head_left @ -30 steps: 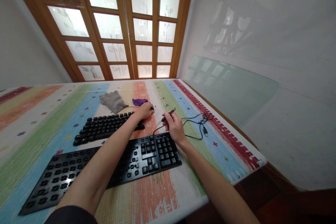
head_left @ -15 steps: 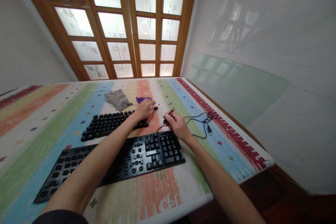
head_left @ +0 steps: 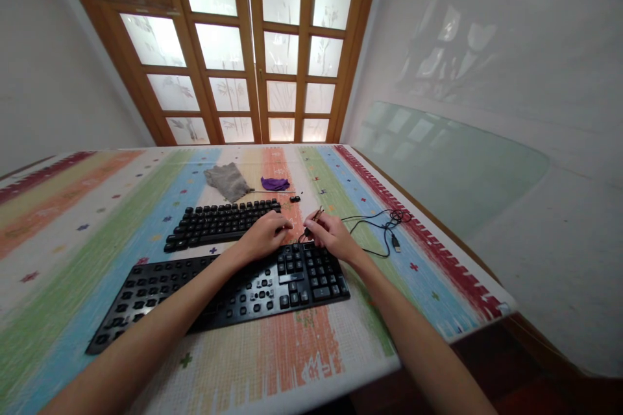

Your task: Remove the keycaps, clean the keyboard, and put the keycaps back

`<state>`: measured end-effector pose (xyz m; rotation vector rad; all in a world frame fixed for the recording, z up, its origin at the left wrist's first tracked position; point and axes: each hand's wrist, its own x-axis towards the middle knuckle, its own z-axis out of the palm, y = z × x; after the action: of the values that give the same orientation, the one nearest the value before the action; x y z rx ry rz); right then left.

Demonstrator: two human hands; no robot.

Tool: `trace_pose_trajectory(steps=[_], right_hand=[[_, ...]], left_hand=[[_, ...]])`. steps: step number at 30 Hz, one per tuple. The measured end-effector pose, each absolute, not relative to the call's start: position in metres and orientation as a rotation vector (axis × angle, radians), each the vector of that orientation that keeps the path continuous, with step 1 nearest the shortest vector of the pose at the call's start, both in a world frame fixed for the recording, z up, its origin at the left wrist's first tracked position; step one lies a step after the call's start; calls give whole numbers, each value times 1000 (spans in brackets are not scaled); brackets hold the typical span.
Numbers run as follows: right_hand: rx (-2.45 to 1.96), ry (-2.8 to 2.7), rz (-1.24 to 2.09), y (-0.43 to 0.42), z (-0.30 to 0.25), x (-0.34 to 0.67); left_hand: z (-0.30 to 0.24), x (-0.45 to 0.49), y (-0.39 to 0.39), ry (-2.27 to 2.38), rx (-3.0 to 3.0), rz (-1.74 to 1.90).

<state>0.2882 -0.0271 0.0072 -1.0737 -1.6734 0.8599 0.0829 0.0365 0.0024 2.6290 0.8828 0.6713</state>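
Observation:
My left hand [head_left: 265, 238] lies with curled fingers on the far edge of the near black keyboard [head_left: 160, 298]; anything in them is hidden. My right hand [head_left: 333, 238] is just to its right, above the number pad, pinching a thin dark tool [head_left: 315, 218] that points up and away. A second black keyboard [head_left: 214, 224] lies just beyond my left hand. A black USB cable [head_left: 377, 224] runs from beside my right hand to a loose coil, with its plug [head_left: 395, 246] on the tablecloth.
Behind the far keyboard lie a grey cloth [head_left: 228, 180], a purple cloth [head_left: 275, 183], a thin stick [head_left: 270, 192] and a small black piece [head_left: 294, 198]. The striped tablecloth [head_left: 73, 207] covers the table; its right edge [head_left: 438, 233] drops beside a white wall. Wooden glazed doors [head_left: 272, 45] stand behind.
My left hand has drawn back from the small black piece by the purple cloth to the near keyboard's far edge. My right hand with the tool has come slightly nearer. The view has shifted.

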Motion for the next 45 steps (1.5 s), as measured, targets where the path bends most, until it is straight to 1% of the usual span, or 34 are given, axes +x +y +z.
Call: trace_pose_trajectory(steps=[4,10,12,15,17,20,28,32,39,45], right_hand=[[-1064,-1649,924,-28,5,286],[-1047,-1706,1022,-31,3,280],[-1045,-1805,953,-33,4,278],[-1061,-1919,756,-34,7,275],[-1106,-1899,653,-34,8,275],[-1191,-1811,588,-30,5,276],[-1232,-1609,799,-18,-9,280],[-1171,-1708,839,-22,-3,283],[-1029,-2008,791,-32,9,281],[-1182,-1873,699,-29,7,282]], left_hand=[[1,78,26,910,2599,590],[0,76,24,881,2531,627],[-2,75,24,851,2535,621],[-4,74,25,784,2543,597],[-4,74,25,748,2543,584],[-4,74,24,735,2545,567],[-2,74,25,744,2500,556],[1,73,24,718,2493,542],[-1,71,24,687,2490,582],[0,72,24,693,2487,550]])
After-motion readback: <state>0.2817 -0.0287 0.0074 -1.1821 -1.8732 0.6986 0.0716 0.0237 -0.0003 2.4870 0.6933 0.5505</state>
